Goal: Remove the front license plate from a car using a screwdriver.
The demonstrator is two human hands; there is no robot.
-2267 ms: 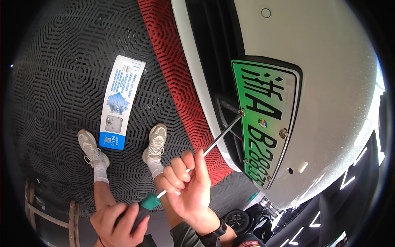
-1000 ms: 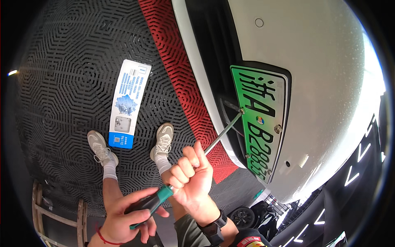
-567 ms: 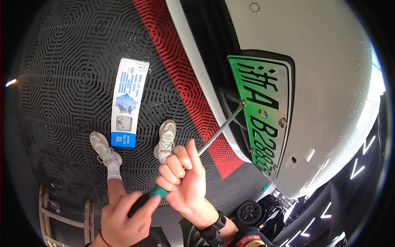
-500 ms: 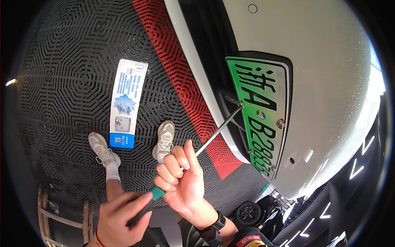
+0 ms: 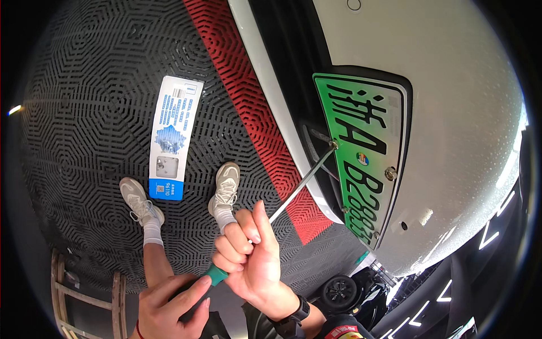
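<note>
A long screwdriver (image 5: 294, 194) with a green and black handle slants up to the right. Its tip meets a screw (image 5: 334, 145) on the lower long edge of a green licence plate (image 5: 354, 131) mounted on a white car. My left hand (image 5: 169, 305) is closed round the handle, fingers and thumb along it. Higher up, my right hand (image 5: 257, 263) wraps its fingers loosely around the metal shaft, thumb pointing upward. Another screw (image 5: 390, 173) sits at the plate's opposite long edge.
The white car body (image 5: 446, 141), beaded with water, fills the right side. A white and blue printed package (image 5: 168, 121) lies on the black slatted floor (image 5: 101, 113) near my shoes. A wooden ladder (image 5: 84, 301) is at lower left, and a dark wheel (image 5: 340, 291) at lower right.
The view has shifted slightly, and the plate appears a little farther right. Both hands keep their hold on the screwdriver, whose tip stays at the same screw; my left fingers have shifted slightly on the handle.
</note>
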